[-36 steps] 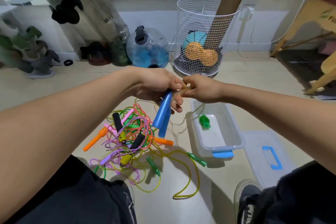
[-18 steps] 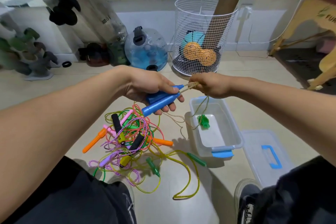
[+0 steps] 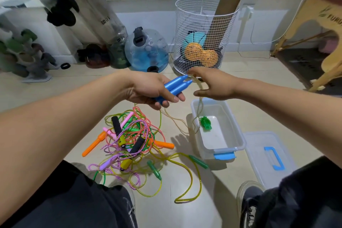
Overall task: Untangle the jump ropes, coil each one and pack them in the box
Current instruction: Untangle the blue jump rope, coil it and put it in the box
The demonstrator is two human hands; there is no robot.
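Across the middle of the frame the floor (image 3: 185, 209) was pale tile. At top centre stood a white wire basket (image 3: 205, 29) with orange and teal balls inside, and just left of it a clear blue water jug (image 3: 146, 52).

At lower centre-left lay the tangle of jump ropes (image 3: 133, 146), pink, green, yellow and purple cords knotted together, with orange, black, yellow, lilac and green handles poking out of the heap. A yellow cord looped out of it toward the bottom centre.

Right of the tangle sat the clear plastic box (image 3: 238, 135), open, with a blue latch on its near end. A green handle (image 3: 205, 123) rested inside it. The box's lid (image 3: 268, 155), with a blue handle, lay flat on the floor just right of the box.

At centre, the left hand (image 3: 148, 89) gripped a pair of blue handles (image 3: 175, 87) side by side, fingers curled under them, tips pointing to the upper right. The right hand (image 3: 212, 83), just right of the handle tips, had its fingers spread and loosely bent. A thin tan cord (image 3: 200, 102) hung from beneath it, running down past the box's near wall; whether the fingers pinched it could not be told.
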